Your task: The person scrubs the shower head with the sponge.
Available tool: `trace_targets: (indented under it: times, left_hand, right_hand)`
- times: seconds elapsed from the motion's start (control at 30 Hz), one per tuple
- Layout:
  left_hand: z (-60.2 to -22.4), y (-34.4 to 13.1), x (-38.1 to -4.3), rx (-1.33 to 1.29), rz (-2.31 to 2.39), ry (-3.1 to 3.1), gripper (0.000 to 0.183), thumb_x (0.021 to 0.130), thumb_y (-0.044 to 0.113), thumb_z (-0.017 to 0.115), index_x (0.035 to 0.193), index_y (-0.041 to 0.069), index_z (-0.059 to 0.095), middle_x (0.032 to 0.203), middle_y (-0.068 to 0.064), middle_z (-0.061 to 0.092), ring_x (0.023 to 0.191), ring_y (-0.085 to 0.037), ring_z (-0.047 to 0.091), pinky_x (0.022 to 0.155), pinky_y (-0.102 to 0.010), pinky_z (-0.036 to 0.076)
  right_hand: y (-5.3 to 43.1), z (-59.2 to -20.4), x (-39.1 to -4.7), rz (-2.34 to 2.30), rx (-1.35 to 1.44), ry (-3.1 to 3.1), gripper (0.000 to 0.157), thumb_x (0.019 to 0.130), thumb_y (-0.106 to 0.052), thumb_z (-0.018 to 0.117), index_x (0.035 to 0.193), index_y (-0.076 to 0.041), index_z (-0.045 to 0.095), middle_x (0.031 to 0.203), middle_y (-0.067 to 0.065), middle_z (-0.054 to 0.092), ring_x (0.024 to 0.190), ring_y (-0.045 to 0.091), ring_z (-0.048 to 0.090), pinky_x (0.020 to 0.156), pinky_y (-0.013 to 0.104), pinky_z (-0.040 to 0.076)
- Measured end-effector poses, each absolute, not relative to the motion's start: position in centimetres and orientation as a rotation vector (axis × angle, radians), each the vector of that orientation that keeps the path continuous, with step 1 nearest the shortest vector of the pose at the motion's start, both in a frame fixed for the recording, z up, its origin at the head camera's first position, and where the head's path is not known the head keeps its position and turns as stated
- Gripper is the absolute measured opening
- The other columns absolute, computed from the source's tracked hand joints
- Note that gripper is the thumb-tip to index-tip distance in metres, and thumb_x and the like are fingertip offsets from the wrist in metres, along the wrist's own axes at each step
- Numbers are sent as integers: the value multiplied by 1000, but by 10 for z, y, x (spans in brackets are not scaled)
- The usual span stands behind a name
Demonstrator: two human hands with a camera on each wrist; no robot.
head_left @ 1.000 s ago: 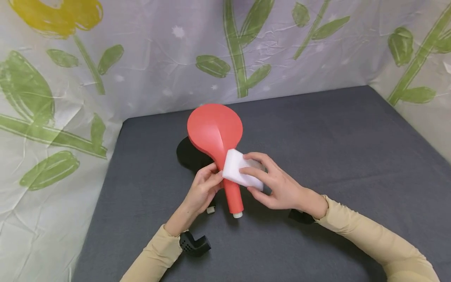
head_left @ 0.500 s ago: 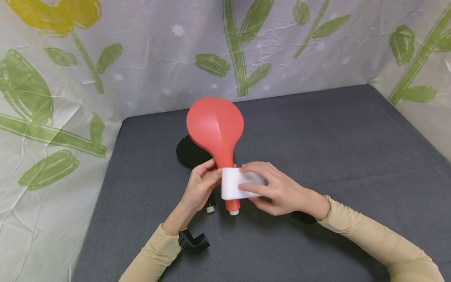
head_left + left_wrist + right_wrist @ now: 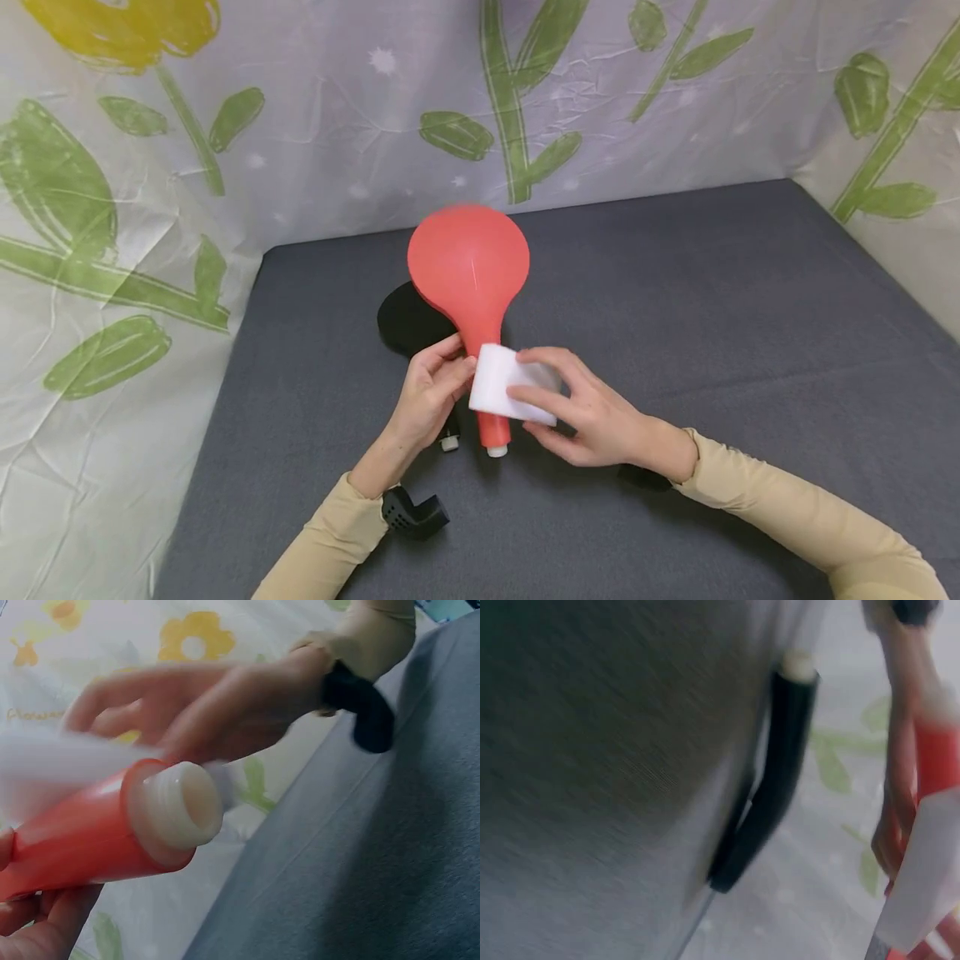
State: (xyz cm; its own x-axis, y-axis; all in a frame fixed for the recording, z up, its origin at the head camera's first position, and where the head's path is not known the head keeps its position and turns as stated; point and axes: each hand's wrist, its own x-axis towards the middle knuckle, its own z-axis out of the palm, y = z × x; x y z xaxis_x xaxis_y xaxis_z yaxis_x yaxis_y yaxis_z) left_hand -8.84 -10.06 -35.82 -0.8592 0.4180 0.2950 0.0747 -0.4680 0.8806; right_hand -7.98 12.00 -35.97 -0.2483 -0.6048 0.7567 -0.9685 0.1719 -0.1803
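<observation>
My left hand [image 3: 423, 400] grips a red hand shower head [image 3: 468, 267] by the upper handle, its broad rounded back facing up. The white hollow connector [image 3: 187, 806] at the handle's lower end shows in the left wrist view. In my right hand [image 3: 596, 412] is a white sponge block [image 3: 498, 383], pinched between spread fingers and thumb, lying across the red handle just below my left fingertips. The sponge hides part of the handle. Blur softens the right hand and sponge in the left wrist view.
A black shower head [image 3: 405, 321] lies on the dark grey tabletop [image 3: 675, 292], partly behind the red one and my left hand. Flower-printed sheeting [image 3: 360, 125] hangs behind and at both sides. Dark wrist-camera mounts [image 3: 414, 515] stick out under the wrists.
Both shower head and sponge have shifted; the sponge slid down the handle, then tilted and moved slightly up. The shower head's round end rose a little and swung right. Both hands keep their hold.
</observation>
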Motion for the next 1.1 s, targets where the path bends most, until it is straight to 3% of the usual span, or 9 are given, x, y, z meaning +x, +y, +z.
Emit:
trace_targets:
  times: [0.13, 0.23, 0.4, 0.57, 0.93, 1.1]
  left_hand:
    - [-355, -104, -92, 767, 2452, 1454, 33, 94, -3, 48, 126, -7, 48, 112, -13, 62, 96, -22, 64, 84, -36, 51]
    - [-354, -104, -92, 781, 2462, 1412, 34, 94, -5, 45, 128, -8, 45, 114, -13, 60, 98, -24, 63, 86, -38, 50]
    - [-356, -101, -88, 716, 2441, 1381, 36, 93, -5, 48, 128, -10, 41, 111, -10, 56, 99, -19, 59, 82, -29, 51]
    - [-355, -99, -85, 664, 2423, 1357, 40, 92, -5, 49, 130, -12, 37, 112, -10, 53, 97, -18, 57, 80, -29, 52]
    - [-353, -102, -90, 724, 2482, 1405, 34, 93, -9, 40, 126, -7, 46, 113, -14, 62, 100, -22, 62, 77, -27, 52]
    - [-353, -102, -90, 685, 2515, 1396, 35, 91, -10, 41, 125, -5, 48, 111, -13, 60, 100, -21, 61, 78, -28, 52]
  right_hand:
    - [121, -363, -72, 779, 1644, -1839, 31, 86, -12, 57, 117, -4, 57, 120, 27, 46, 110, 38, 48, 90, 46, 43]
    - [121, -361, -74, 770, 1661, -1827, 32, 85, -11, 57, 116, -4, 57, 120, 27, 47, 110, 38, 48, 89, 47, 44]
    - [119, -355, -86, 962, 1439, -1942, 31, 88, -18, 56, 115, -2, 56, 123, 27, 42, 108, 34, 45, 85, 42, 42]
    - [115, -354, -90, 1108, 1262, -1995, 34, 90, -24, 56, 114, -1, 54, 123, 27, 39, 109, 34, 42, 82, 40, 39]
    - [121, -359, -73, 1005, 1600, -1901, 30, 85, -14, 58, 112, -2, 57, 120, 27, 42, 106, 33, 46, 85, 39, 45]
    - [119, -361, -73, 1078, 1534, -1928, 32, 86, -18, 60, 112, -1, 56, 119, 27, 42, 103, 31, 48, 82, 38, 46]
